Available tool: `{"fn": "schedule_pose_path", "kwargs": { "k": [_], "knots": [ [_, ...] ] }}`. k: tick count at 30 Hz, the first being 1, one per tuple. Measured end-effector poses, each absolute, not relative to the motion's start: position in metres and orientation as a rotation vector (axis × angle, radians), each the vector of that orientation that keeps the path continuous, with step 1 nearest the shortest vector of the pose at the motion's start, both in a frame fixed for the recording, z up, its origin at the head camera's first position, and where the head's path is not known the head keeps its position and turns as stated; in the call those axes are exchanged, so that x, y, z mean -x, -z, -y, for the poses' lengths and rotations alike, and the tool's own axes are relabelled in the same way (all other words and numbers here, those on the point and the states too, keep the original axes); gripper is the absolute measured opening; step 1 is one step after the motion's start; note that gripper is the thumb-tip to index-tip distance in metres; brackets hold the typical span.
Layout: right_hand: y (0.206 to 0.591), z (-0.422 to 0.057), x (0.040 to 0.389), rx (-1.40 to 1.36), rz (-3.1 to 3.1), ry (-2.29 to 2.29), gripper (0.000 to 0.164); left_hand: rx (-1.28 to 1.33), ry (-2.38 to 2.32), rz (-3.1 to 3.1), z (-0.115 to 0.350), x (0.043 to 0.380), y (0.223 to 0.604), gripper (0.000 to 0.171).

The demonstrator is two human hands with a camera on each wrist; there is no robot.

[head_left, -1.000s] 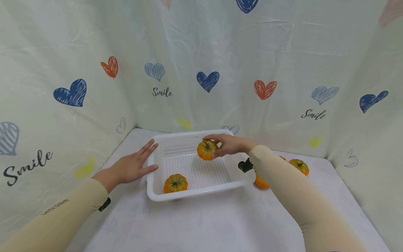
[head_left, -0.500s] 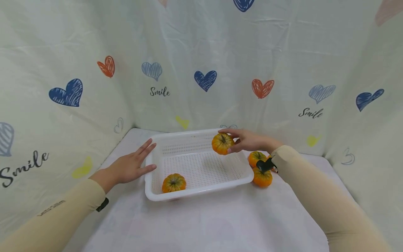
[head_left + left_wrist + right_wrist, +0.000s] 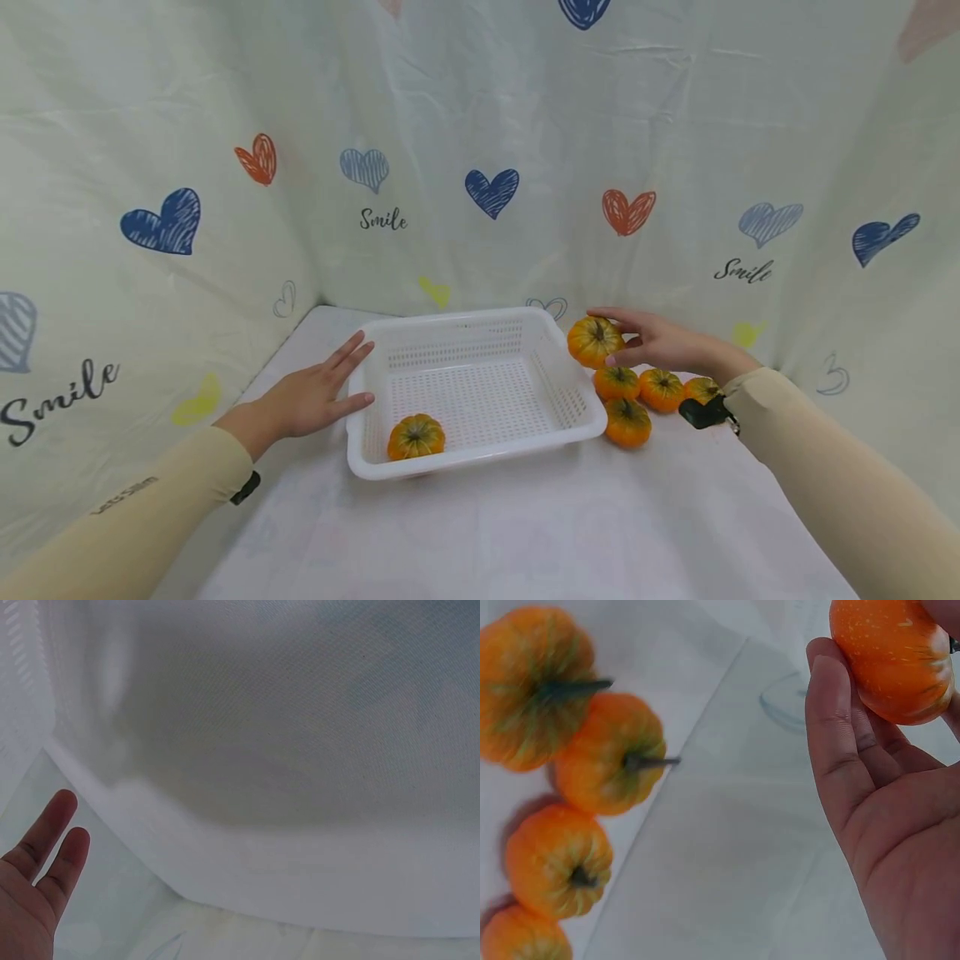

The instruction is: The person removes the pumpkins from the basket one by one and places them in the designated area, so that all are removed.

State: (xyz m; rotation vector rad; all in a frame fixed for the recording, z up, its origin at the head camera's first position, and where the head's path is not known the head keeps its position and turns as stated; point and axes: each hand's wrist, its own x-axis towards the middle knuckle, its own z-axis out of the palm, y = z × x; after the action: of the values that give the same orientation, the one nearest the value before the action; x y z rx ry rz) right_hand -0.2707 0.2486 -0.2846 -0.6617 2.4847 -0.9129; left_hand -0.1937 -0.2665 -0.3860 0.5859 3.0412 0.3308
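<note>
My right hand [image 3: 656, 340] grips a small orange pumpkin [image 3: 595, 342] between thumb and fingers, just past the right rim of a white plastic basket [image 3: 480, 457]. In the right wrist view the held pumpkin [image 3: 891, 660] shows its smooth orange side. On the basket's left rim rests my left hand [image 3: 311, 396], fingers straight and spread. Two of its fingers [image 3: 56, 840] show beside the basket in the left wrist view. One pumpkin [image 3: 417, 437] sits in the basket's front left corner.
Several more pumpkins stand on the table to the right of the basket, among them a front one [image 3: 627, 423] close to its corner and one farther right [image 3: 661, 390]. A heart-printed curtain [image 3: 480, 125] hangs behind the white-covered table [image 3: 480, 533].
My right hand has carried the pumpkin rightward from over the basket to beyond its right rim. The pumpkins behind that arm have come into view. My left hand has stayed on the rim.
</note>
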Motion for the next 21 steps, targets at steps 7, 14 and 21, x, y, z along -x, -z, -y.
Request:
{"fn": "schedule_pose_path", "kwargs": {
  "k": [7,14,21],
  "knots": [
    [0.290,-0.291,0.257,0.651,-2.537,0.934,0.075,-0.586,-0.326,-3.042,0.266,0.194,0.387,0.087],
    [0.308,-0.328,0.247,0.542,-2.556,0.933,0.076,-0.586,-0.323,-3.043,0.266,0.194,0.387,0.087],
    [0.328,-0.351,0.237,0.455,-2.522,0.959,0.078,-0.582,-0.318,-3.048,0.266,0.194,0.388,0.086]
  ]
}}
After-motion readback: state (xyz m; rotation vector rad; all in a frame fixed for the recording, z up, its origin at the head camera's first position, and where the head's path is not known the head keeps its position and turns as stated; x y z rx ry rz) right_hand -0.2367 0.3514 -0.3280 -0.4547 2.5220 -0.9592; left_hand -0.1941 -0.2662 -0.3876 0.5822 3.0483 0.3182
